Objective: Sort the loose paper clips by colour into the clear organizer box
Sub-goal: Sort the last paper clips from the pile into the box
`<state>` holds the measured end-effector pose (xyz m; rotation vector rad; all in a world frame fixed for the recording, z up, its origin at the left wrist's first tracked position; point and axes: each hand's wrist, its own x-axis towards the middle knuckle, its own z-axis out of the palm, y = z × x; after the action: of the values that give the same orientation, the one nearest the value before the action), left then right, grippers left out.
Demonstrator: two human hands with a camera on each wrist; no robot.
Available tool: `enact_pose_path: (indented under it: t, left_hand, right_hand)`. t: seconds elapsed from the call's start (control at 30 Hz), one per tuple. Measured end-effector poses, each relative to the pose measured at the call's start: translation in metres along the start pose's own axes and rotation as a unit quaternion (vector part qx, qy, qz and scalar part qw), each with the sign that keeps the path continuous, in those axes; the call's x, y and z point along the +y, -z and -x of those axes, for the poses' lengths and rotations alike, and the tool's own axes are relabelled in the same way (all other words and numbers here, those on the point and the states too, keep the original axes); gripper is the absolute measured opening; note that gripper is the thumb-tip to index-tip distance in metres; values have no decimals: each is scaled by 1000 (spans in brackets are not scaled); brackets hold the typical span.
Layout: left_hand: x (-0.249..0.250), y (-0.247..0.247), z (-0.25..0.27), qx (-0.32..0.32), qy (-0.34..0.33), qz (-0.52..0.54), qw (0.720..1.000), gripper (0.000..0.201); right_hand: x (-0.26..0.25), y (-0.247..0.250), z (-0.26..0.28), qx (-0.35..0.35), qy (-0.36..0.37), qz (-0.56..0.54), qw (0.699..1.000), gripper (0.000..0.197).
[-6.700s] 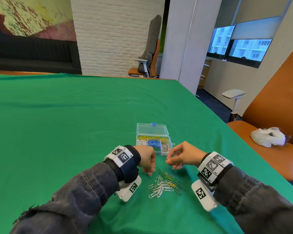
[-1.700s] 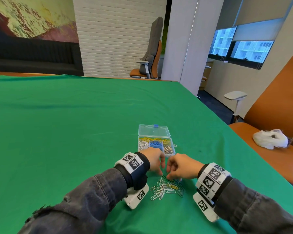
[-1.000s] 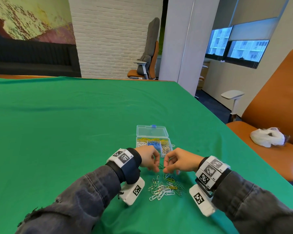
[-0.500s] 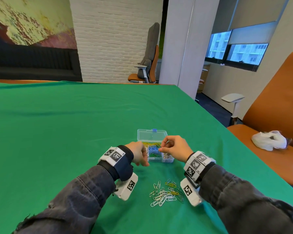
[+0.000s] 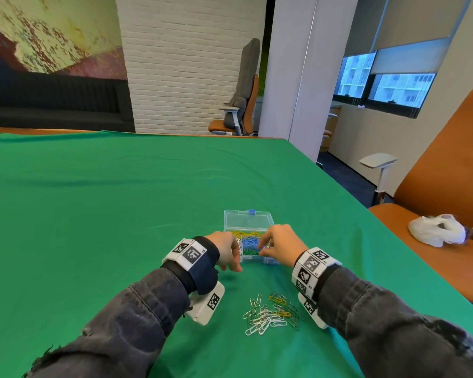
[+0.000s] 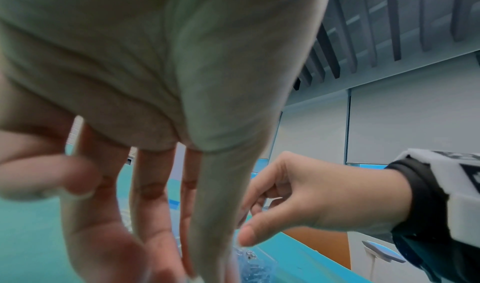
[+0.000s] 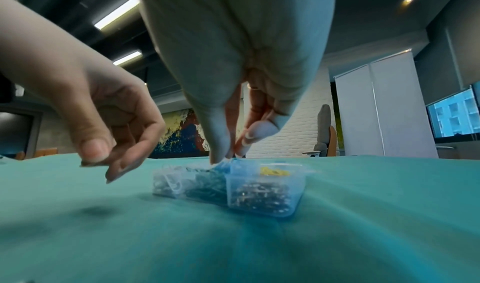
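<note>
My right hand (image 5: pixel 280 248) pinches over the box's (image 5: pixel 248 220) middle compartments, contents unclear, presumably to drop a clip; my left hand (image 5: pixel 228 252) hangs loosely curled, holding nothing.

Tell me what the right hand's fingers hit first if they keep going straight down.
Most likely the clips in the box: the right hand points its fingers down over a middle compartment. Which colour is unclear.

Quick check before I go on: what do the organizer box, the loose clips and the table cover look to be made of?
Organizer box: clear, glossy hard plastic, probably; its contents show through the walls, and it has a blue latch.
Loose paper clips: thin bent wire; the silver ones look like bare shiny metal, the yellow and green ones seem coated.
Table cover: matte green cloth, with soft folds and no glare.
</note>
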<state>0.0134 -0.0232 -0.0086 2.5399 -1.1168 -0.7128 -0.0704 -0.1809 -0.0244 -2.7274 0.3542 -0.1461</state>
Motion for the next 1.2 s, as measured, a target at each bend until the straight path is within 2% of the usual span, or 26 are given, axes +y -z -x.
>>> enact_pose_path:
  t: [0.1,0.2,0.4,0.5,0.7,0.8,0.9,0.97,1.03,1.1,1.2]
  left_hand:
    - [1,-1,1,-7,-5,-1,1000,14]
    - [5,-5,1,-34,-16,5,999,15]
    - [17,-26,4,-96,-28,-29,995,22]
    - [23,-34,3,-95,-35,-56,993,29]
    - [29,-44,5,-82,-27,-111,990,37]
    - [29,-45,4,-81,-31,-98,991,24]
    - [27,-42,2,-58,-40,-87,994,12]
    - [25,-38,2,-28,-43,-90,995,12]
    - [24,-33,4,-17,-35,-90,995,19]
    - [24,-30,7,-45,-21,-105,993,31]
    - [28,-35,13,-126,11,-141,982,47]
  right_hand:
    - [-3,6,3,4,2,-23,1000,22]
    - [0,10,13,2,15,-31,999,18]
    - [17,12,50,-100,30,-4,995,11]
    - [30,13,64,-156,35,-1,987,14]
    - [33,8,73,-169,47,-24,984,27]
    - [29,3,74,-188,45,-11,981,25]
    - [28,2,74,-160,44,9,986,17]
    - [28,6,74,-138,32,5,990,19]
    - [29,12,77,-154,17,7,988,23]
    - [31,16,82,-207,-2,16,978,26]
    - [31,10,86,-262,-31,8,965,28]
